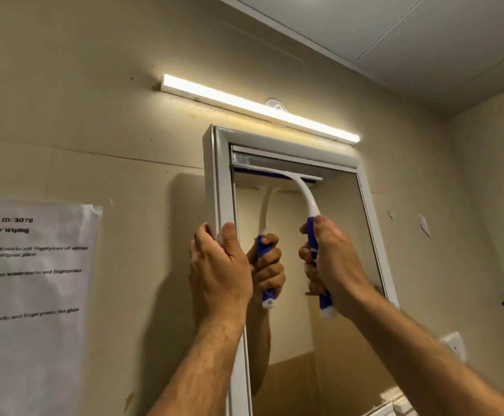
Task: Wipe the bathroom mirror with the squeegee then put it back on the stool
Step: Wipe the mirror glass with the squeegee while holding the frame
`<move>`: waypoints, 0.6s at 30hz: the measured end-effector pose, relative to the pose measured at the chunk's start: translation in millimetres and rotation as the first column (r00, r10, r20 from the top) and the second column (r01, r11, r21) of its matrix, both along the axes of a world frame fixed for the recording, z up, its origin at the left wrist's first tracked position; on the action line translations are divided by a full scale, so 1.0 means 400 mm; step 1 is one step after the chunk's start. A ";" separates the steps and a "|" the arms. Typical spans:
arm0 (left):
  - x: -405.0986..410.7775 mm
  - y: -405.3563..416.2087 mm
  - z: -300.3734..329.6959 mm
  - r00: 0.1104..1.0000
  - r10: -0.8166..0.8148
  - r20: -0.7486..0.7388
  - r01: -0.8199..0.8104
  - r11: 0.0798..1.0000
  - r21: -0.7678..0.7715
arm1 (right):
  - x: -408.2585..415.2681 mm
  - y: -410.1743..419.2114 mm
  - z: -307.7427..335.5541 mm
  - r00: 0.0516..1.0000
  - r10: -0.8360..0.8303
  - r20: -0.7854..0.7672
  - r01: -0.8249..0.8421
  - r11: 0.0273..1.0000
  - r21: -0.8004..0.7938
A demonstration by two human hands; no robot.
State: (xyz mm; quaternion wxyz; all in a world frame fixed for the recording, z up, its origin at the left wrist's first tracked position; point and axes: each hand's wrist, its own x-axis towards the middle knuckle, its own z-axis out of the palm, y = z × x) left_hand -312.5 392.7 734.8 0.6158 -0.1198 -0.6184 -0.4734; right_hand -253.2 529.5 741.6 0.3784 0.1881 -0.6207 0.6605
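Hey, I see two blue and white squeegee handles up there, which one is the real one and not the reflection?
The right one: the squeegee gripped by the right hand in front of the mirror. The left handle lies inside the glass, beside the left hand on the frame.

A plain bathroom, set up for a recorded chore: a white-framed mirror (298,250) hangs on a beige wall (80,100), and the right grip (331,259) presses a squeegee (301,199) to its top edge. Above the grip glows a strip light (259,108) under a panelled ceiling (409,34). Left of the grip a printed sheet (32,283) reads "Mirror Wiping".
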 end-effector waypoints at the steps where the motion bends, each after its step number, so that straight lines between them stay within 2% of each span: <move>1: 0.000 -0.001 0.003 1.000 -0.003 0.004 0.003 1.000 -0.002 | -0.003 -0.003 0.018 1.000 -0.002 -0.007 0.002 1.000 0.000; 4: 0.004 0.000 0.007 1.000 -0.021 0.016 0.021 1.000 -0.008 | -0.010 -0.008 0.032 1.000 0.003 -0.008 -0.003 1.000 -0.004; 11: -0.001 -0.004 0.001 0.998 -0.063 0.004 0.063 0.998 -0.002 | -0.028 -0.011 -0.074 0.999 -0.052 -0.001 0.052 0.998 0.018; 18: 0.006 0.001 0.003 0.999 -0.040 -0.021 0.040 0.999 -0.004 | -0.001 0.042 0.047 0.998 -0.067 0.022 0.066 0.998 0.023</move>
